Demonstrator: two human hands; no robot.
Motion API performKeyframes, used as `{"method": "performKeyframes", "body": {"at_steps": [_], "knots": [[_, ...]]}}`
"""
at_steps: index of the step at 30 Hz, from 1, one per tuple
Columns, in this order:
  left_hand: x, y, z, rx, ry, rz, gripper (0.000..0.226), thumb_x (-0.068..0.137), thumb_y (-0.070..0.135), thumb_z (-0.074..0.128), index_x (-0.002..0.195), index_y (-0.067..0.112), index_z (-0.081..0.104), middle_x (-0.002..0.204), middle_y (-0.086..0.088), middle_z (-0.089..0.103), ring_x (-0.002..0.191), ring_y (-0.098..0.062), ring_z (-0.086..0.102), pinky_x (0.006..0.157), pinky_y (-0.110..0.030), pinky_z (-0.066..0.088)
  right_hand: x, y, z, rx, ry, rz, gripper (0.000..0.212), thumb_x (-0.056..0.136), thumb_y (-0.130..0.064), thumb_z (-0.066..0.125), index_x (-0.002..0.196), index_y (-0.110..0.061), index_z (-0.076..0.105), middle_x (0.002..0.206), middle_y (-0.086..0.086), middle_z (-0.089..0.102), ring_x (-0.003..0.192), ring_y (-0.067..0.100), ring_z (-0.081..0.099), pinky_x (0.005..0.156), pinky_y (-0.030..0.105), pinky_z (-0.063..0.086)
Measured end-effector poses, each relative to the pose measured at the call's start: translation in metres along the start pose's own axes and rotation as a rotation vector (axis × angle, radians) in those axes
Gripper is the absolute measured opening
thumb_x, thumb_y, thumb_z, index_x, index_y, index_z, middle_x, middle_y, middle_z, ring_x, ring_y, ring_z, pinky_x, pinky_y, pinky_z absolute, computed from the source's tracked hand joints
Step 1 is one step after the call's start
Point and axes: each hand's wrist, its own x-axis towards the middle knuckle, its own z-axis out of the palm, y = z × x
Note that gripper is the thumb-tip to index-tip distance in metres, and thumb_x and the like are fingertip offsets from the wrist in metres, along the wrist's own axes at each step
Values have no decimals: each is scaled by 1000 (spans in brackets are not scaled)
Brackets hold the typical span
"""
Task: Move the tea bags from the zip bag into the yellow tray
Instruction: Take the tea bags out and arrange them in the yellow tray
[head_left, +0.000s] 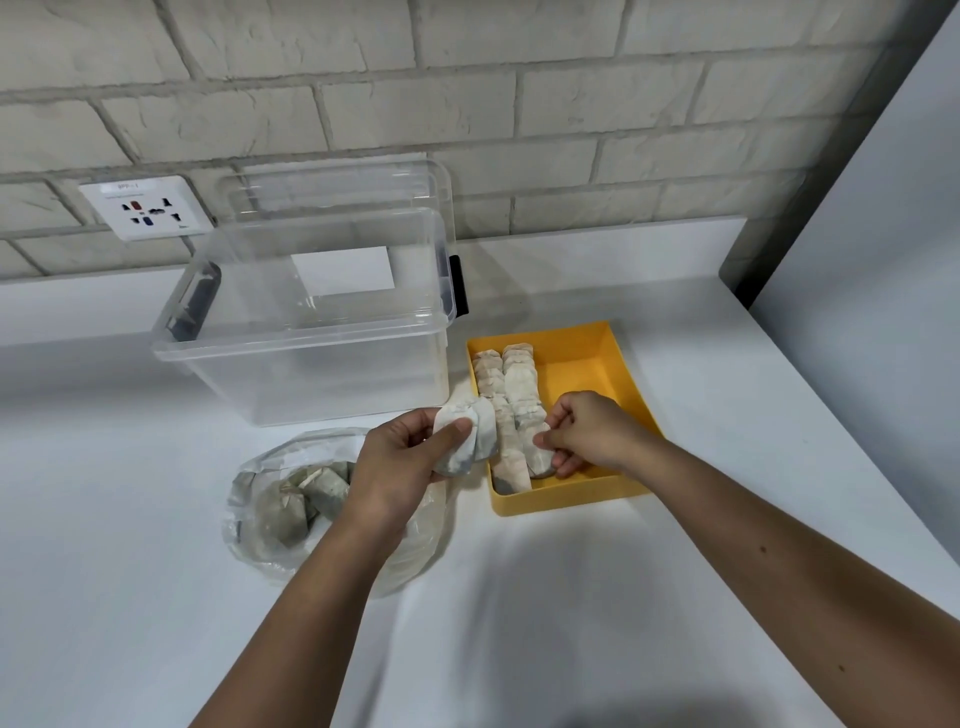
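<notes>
- Left hand (402, 467): closed around a small bunch of tea bags (465, 436), thumb pressed on top, held just left of the yellow tray (618, 374).
- Right hand (587, 434): inside the tray's near end, fingers pinched on one bag (537, 447) at the front of the rows.
- Ahead of the right hand: two packed rows (511, 379) filling the tray's left half; right half bare.
- Beneath the left wrist: zip bag (270, 509), open, several bags visible inside.
- Judged roughly halfway: the handful and the zip bag's remainder left to move.
</notes>
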Motion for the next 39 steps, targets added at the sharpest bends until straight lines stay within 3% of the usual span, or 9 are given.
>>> {"method": "performKeyframes", "body": {"at_steps": [4,7,9,13,18,24,29,33,39], "knots": [[0,3,3,-28,-18,-2,15,85,16,74,98,9,76,91,-12,77,83,-26,72,84,-41,59,-13,-10,-7,-38,196,-178,28,81,-32,78,100,-18,62,87,1,66,54,13,61,51,24,50],[0,5,8,-33,-38,-3,14,86,14,74,99,8,76,90,-12,78,80,-22,71,81,-36,59,-31,-27,-9,188,34,-273,27,76,-32,81,100,-23,71,91,0,65,60,11,58,53,24,50],[0,7,12,-26,-61,3,15,86,15,74,99,8,76,91,-12,78,81,-21,71,84,-38,58,-41,-35,-8,145,-36,-313,25,74,-27,84,95,-24,71,90,-2,67,57,12,57,55,25,51],[-1,10,14,15,-90,29,13,87,16,73,97,9,77,86,-10,78,76,-19,73,78,-34,59,-43,-41,-13,33,90,-392,13,78,-21,81,78,-21,67,69,-11,64,46,5,55,53,18,48],[-2,13,7,71,-63,63,10,90,16,70,93,8,75,82,-12,77,70,-24,74,76,-39,60,-34,-22,-29,-135,182,-331,12,79,-22,80,82,-14,71,73,-2,69,59,11,61,63,31,55],[-3,9,6,77,0,52,20,99,16,56,95,13,75,91,-14,76,81,-25,75,85,-46,60,-19,4,-22,-248,2,-108,19,76,-21,83,87,-11,72,80,10,75,60,13,62,71,32,55],[-1,7,5,154,24,69,25,95,29,56,87,26,80,90,-3,78,95,-29,72,96,-53,53,-13,3,-12,-256,-35,-70,25,73,-19,85,91,-10,69,79,4,73,60,13,63,66,28,53],[0,7,4,169,19,98,22,98,34,58,96,29,79,93,2,78,96,-25,72,97,-50,53,-8,3,-8,-287,-19,-73,27,71,-23,86,87,-11,68,75,-1,69,63,13,60,65,28,50],[4,6,4,153,-26,86,14,94,26,66,93,18,77,90,-15,75,89,-31,72,87,-41,60,-16,-4,-18,-290,53,-131,33,67,-32,88,92,-19,70,79,-8,67,80,12,63,77,31,52]]}}
